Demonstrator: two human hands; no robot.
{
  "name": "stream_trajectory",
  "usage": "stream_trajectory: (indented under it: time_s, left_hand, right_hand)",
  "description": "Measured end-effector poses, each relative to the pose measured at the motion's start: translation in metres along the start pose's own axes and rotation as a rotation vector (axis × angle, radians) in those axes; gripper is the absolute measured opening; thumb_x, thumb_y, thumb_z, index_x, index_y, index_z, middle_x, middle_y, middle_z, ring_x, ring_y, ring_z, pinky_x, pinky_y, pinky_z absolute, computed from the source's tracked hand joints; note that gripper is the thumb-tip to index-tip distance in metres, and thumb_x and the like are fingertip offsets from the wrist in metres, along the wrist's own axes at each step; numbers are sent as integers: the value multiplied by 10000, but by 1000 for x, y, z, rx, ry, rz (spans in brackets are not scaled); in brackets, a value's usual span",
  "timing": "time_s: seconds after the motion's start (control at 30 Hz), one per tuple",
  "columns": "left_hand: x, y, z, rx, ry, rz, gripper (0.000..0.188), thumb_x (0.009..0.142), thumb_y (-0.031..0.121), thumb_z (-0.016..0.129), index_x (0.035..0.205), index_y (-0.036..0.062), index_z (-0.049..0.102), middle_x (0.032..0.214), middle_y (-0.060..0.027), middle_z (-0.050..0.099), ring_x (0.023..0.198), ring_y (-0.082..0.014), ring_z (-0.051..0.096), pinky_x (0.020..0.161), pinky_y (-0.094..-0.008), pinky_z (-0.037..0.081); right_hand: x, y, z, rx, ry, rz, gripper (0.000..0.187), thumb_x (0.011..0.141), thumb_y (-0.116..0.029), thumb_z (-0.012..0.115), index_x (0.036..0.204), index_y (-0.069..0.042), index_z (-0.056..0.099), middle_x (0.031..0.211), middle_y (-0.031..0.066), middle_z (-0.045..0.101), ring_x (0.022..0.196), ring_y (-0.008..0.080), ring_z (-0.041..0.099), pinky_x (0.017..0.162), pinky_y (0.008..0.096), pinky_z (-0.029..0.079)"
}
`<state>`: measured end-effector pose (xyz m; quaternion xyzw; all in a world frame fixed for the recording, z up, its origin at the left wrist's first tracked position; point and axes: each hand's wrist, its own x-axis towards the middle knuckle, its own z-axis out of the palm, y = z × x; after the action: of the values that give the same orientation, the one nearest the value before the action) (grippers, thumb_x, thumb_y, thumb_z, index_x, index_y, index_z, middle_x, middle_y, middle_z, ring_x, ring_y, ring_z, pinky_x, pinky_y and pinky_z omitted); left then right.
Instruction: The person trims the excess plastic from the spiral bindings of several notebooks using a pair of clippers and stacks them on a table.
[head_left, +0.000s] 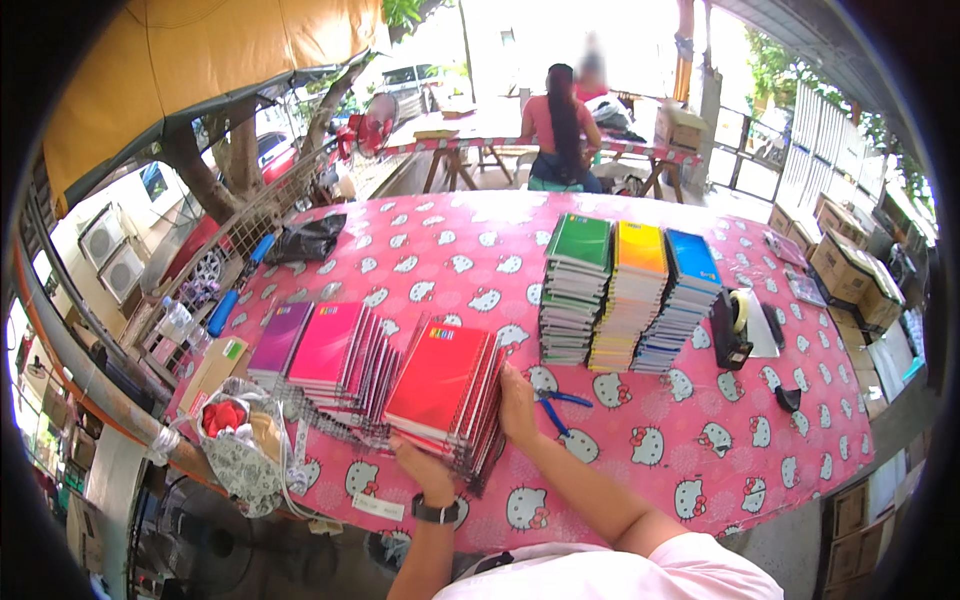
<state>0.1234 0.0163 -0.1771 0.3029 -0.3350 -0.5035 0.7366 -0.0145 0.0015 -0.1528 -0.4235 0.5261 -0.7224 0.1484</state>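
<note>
1. You have the stack of red spiral notebooks (437, 380) left of the middle of the tabletop (625, 480), close to its near edge.
2. Your left hand (427, 472) is cupped at the stack's near lower edge; your right hand (517, 404) presses along its right side. Some fingertips are hidden, so you cannot tell how far they curl under.
3. The step in hand looks like steadying or squaring this stack; the next move calls for even pressure from both palms, as the layers sit unevenly.
4. Close on the left, the magenta notebooks (328, 345) leave little room, with the purple notebooks (277, 338) beyond.
5. Just beside your right hand lie the blue-handled pliers (572, 398).
6. Toward the right edge stand green (580, 243), yellow (640, 247) and blue notebooks (692, 256), then a tape dispenser (733, 342).
</note>
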Motion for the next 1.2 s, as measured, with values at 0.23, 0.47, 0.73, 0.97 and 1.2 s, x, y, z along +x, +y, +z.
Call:
stream_trajectory:
  time_s: [0.23,0.47,0.73,0.97,1.2]
  left_hand:
    - [2,25,20,204,7,210,625,969,517,245,1069,-49,488,1013,-131,550,898,-229,535,824,-385,430]
    - [8,19,15,15,-35,82,673,940,594,239,1105,-20,463,1103,-132,527,989,-210,512,880,-364,420]
    - [15,54,34,301,-2,271,597,990,481,227,959,-36,524,936,-104,550,847,-172,512,795,-326,422]
    - [15,57,35,460,5,263,646,983,504,217,1026,-50,547,974,-136,579,868,-182,538,804,-340,432]
    - [24,71,53,387,-94,517,587,990,444,272,1114,-62,544,1121,-154,581,1036,-237,547,941,-348,398]
  right_hand:
    - [7,-26,3,48,-11,135,462,996,-337,323,712,9,433,638,23,401,630,106,338,572,315,334]
    - [9,-23,-10,96,-90,259,543,994,-431,297,716,2,469,643,-12,411,620,102,330,558,298,308]
    - [23,-33,16,268,-8,11,427,1003,-328,340,803,18,492,697,24,441,670,113,378,628,304,366]
    - [29,-43,7,178,-94,-72,404,1000,-319,352,807,3,499,697,48,447,688,115,402,641,291,371]
    - [34,-71,13,203,-136,-222,348,957,-295,451,1004,29,570,847,76,579,782,130,510,721,271,411]
